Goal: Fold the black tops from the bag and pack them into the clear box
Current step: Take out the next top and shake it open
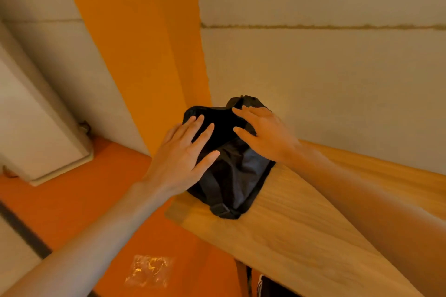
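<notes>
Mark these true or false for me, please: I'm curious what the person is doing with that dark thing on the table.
1. The left hand and right hand both lie on the black bag. True.
2. The black bag sits on the floor. False: it lies at the corner of the wooden table.
3. The left hand is balled into a fist. False: its fingers are straight and spread.
4. The floor is orange. True.
</notes>
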Available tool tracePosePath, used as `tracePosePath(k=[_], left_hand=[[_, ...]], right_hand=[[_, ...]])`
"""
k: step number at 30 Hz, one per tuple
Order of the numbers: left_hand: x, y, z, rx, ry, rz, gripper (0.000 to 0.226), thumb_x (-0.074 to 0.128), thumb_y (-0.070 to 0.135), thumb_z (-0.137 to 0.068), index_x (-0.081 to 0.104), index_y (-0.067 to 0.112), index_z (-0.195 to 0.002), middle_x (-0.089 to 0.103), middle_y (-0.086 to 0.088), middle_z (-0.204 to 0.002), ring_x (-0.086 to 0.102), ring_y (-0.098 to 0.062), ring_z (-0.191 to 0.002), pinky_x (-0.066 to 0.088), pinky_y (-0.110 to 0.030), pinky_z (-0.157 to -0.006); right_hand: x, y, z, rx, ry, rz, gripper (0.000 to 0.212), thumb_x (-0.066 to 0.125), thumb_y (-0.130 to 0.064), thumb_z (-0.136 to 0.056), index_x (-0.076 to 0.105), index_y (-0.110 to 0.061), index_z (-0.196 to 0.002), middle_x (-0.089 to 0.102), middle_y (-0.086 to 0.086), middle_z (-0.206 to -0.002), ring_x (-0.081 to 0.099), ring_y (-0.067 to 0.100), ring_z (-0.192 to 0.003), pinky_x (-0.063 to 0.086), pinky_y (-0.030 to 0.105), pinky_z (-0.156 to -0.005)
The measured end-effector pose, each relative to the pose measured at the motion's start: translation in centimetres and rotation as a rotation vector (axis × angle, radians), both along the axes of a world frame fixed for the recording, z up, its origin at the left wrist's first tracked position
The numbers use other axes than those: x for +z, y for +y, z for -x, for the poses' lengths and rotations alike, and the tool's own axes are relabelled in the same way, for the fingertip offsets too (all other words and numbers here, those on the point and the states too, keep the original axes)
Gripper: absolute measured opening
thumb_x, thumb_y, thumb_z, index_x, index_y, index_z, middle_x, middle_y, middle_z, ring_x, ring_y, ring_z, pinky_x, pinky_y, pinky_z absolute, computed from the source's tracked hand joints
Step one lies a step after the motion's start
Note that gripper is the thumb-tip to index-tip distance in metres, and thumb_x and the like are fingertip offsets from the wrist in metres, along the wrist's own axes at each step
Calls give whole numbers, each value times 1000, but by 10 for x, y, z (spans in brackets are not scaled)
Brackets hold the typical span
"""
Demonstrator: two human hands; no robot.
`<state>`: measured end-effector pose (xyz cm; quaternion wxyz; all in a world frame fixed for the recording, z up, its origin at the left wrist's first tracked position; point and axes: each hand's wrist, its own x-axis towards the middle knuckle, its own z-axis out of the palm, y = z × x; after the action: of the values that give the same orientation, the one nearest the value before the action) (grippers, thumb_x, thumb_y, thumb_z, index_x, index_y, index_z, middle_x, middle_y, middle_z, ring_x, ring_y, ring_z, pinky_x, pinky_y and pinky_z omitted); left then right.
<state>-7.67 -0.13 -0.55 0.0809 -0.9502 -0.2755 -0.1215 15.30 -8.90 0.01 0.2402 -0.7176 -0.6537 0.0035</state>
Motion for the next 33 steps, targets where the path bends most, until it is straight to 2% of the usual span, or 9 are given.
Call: tracePosePath(k=[3,6,10,14,19,21,26,30,33], left_hand=[[-14,9,4,72,37,-6,87,4,80,-95,10,28,-164,0,-2,-172,-8,-18,-158,-2,-41,-128],[-29,15,7,112,85,-17,94,5,85,-89,4,29,-164,-10,-3,-171,-14,-20,-157,-4,-44,-128],[-45,21,11,93,69,-54,88,20,81,-92,14,31,-164,-10,-6,-171,-12,-25,-158,3,-49,-128],[-60,20,10,48,23,-41,76,23,72,-95,26,35,-161,-10,-6,-171,-11,-28,-158,2,-46,-127],[-70,19,10,47,-25,-66,70,27,68,-97,34,33,-158,-4,-8,-172,-5,-30,-158,8,-48,-126],[-73,19,9,53,-24,-75,70,27,67,-98,35,33,-158,-3,-9,-172,-4,-31,-158,10,-49,-126],[-77,19,6,63,-35,-81,68,28,67,-99,37,32,-157,-2,-9,-172,-2,-31,-158,12,-48,-126],[-81,15,3,71,-56,-56,67,29,66,-101,40,30,-156,-2,-8,-172,-4,-30,-158,11,-47,-125],[-82,13,3,73,-53,-45,66,30,66,-101,41,29,-156,-1,-9,-172,-4,-30,-158,10,-46,-126]], right_hand=[[-1,41,-1,191,-69,104,50,56,-34,-104,48,-19,-152,50,4,-154,41,20,-146,33,36,-116],[-4,71,-1,281,-164,184,39,62,-29,-102,61,-18,-139,64,1,-139,56,19,-131,41,35,-111],[-12,98,-3,278,-235,314,45,66,-31,-99,58,-19,-142,64,0,-138,57,20,-128,43,35,-109],[-18,116,2,271,-291,466,52,67,-30,-98,53,-17,-147,60,4,-141,56,25,-129,45,40,-107],[-29,122,4,167,-385,505,34,65,-18,-98,62,-13,-132,66,10,-118,63,30,-106,55,43,-90],[-33,124,4,148,-420,506,33,65,-20,-98,62,-15,-130,64,10,-119,63,31,-106,56,45,-89],[-40,121,2,169,-347,597,34,63,-39,-100,63,-19,-128,61,2,-102,63,27,-95,54,40,-82],[-51,121,3,57,-244,533,11,62,-15,-97,72,-13,-101,70,11,-100,66,33,-87,59,46,-78],[-52,120,2,25,-176,516,20,54,-3,-94,72,-8,-87,72,15,-92,67,38,-82,58,47,-73]])
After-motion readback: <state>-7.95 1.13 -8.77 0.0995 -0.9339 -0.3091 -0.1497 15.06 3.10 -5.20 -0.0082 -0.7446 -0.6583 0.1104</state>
